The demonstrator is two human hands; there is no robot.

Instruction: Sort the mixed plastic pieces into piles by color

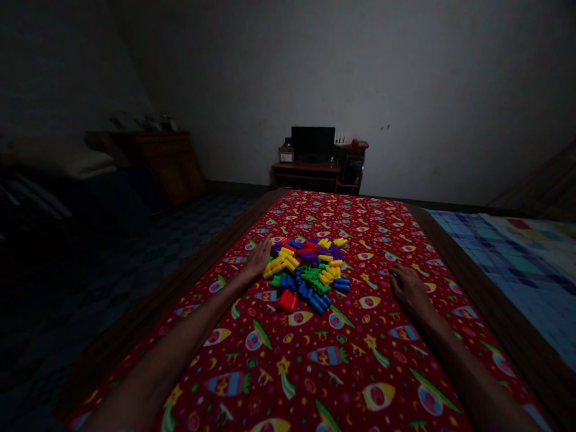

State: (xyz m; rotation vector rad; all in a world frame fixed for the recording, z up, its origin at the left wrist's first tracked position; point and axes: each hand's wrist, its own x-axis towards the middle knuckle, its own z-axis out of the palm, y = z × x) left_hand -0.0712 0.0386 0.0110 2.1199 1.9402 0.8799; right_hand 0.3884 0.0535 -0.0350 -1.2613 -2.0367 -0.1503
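so here's the setup: a big heap of chunky plastic tube blocks sits in the middle of a red printed cloth, which has little rockets and stars all over it and is spread on something with a dark wooden edge. the heap is a jumble of yellow, green, blue and purple pieces, plus a red pair sitting at the near edge.

the left hand lies palm down on the cloth, right up against the left side of the heap. its fingers are together and fairly straight, reaching toward the yellow pieces, and they don't look like they're holding anything, though i can't tell if they're actually touching a block. the right hand rests palm down too, well apart from the heap on the other side, with its fingers loosely relaxed and empty.

behind all that, a dark monitor stands on a low wooden desk against the wall, with a small red object off to its right. there's a wooden cabinet over on the left in the gloom, and a blue checked quilt on the right.
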